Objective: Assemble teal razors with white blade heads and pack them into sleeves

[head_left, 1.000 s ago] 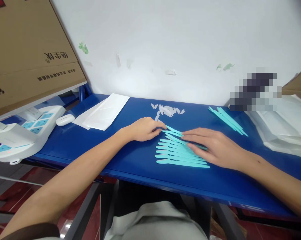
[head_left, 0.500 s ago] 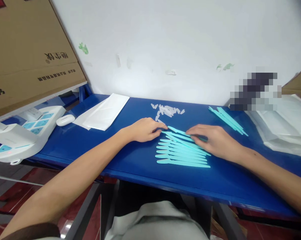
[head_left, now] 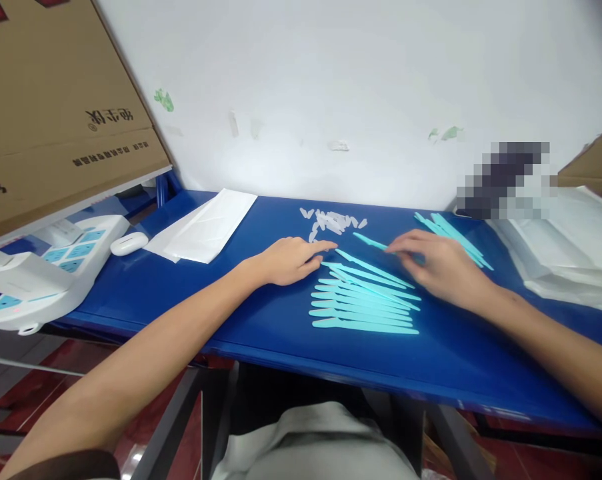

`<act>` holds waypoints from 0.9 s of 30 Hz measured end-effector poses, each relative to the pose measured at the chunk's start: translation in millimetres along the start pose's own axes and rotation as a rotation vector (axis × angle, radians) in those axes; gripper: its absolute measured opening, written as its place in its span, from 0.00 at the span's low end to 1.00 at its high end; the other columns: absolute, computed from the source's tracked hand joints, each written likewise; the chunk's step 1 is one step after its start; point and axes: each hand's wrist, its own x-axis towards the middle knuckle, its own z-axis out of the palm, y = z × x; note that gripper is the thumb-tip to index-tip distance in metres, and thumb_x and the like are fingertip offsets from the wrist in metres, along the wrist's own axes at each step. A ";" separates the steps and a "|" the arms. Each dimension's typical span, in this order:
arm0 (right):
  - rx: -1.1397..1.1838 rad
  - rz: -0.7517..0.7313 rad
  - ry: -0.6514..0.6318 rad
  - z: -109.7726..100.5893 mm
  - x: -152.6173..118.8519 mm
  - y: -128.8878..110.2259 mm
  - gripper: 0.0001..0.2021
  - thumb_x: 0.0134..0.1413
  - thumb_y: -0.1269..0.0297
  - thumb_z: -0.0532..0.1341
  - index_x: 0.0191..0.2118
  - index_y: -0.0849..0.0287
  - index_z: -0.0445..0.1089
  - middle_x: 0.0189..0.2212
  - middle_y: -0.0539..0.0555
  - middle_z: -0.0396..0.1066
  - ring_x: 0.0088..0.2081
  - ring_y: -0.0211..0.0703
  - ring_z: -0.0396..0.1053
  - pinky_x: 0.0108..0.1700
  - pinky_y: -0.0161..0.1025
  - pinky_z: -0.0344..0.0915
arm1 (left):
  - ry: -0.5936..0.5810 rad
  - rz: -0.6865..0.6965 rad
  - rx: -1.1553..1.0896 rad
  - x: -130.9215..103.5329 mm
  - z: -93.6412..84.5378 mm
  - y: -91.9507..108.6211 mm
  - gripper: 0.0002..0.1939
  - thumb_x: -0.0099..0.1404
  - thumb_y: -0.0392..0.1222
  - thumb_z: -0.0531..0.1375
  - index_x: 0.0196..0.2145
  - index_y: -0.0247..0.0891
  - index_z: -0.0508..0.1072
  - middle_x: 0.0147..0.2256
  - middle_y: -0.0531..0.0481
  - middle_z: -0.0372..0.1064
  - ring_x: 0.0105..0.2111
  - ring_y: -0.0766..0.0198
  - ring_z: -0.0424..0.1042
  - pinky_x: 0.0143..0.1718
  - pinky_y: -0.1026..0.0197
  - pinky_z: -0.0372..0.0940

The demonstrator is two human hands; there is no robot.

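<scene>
blue table (head_left: 261, 327); on it teal sticks (head_left: 363, 320), small translucent pieces (head_left: 331, 221), white sheets (head_left: 213, 227), white case (head_left: 129, 244)

Held teal stick (head_left: 369, 241): I can't see its far end, covered by the fingers (head_left: 391, 249) of the right hand (head_left: 438, 267).
Right hand: slightly blurred.
Left hand (head_left: 291, 261): the curled fingers are mostly tucked from my sight.
Row of teal sticks (head_left: 363, 312): overlapping, some stretches covered.
Clear pieces (head_left: 333, 221): heaped, too small to make out singly.
Carton (head_left: 45, 87): cut off left and top, smallest print unreadable.
White bags (head_left: 575, 253): run past the right edge.
Pixelated patch (head_left: 503, 180): whatever's behind it is masked.
Desk (head_left: 281, 333): right end out of view.
</scene>
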 end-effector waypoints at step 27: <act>-0.462 0.391 -0.307 -6.9 -3.5 51.1 0.29 0.72 0.50 0.43 0.51 0.59 0.78 0.32 0.62 0.81 0.35 0.62 0.78 0.46 0.63 0.63 | -0.082 -0.059 0.140 3.9 -1.3 7.5 0.30 0.76 0.42 0.43 0.73 0.44 0.58 0.33 0.45 0.77 0.33 0.53 0.76 0.39 0.55 0.66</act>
